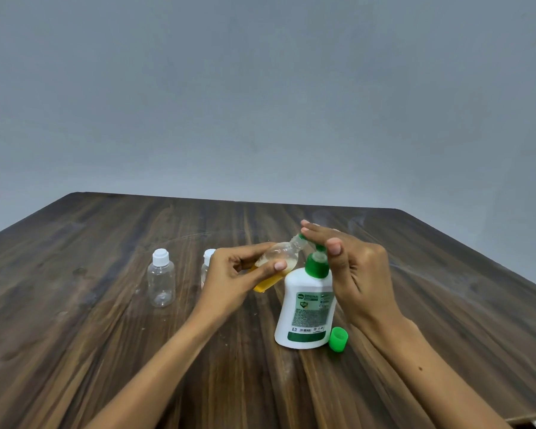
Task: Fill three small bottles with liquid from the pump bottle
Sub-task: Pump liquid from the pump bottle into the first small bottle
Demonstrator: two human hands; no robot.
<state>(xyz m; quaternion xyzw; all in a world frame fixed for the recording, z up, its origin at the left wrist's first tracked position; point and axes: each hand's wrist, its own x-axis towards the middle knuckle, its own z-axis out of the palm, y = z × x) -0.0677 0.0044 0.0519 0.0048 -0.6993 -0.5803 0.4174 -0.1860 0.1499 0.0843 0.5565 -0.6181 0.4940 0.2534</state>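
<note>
My left hand point(234, 275) grips a small clear bottle point(280, 258), tilted with its open neck up under the pump's nozzle; orange liquid fills its lower part. The white pump bottle point(305, 308) with a green pump head stands upright on the table. My right hand point(358, 270) lies on top of the pump head with straight fingers pressing it. An empty small bottle point(161, 278) with a white cap stands to the left. Another capped small bottle point(207, 263) stands behind my left hand, mostly hidden.
A loose green cap point(338, 339) lies on the dark wooden table point(106, 335) just right of the pump bottle's base. A plain grey wall rises beyond the table's far edge.
</note>
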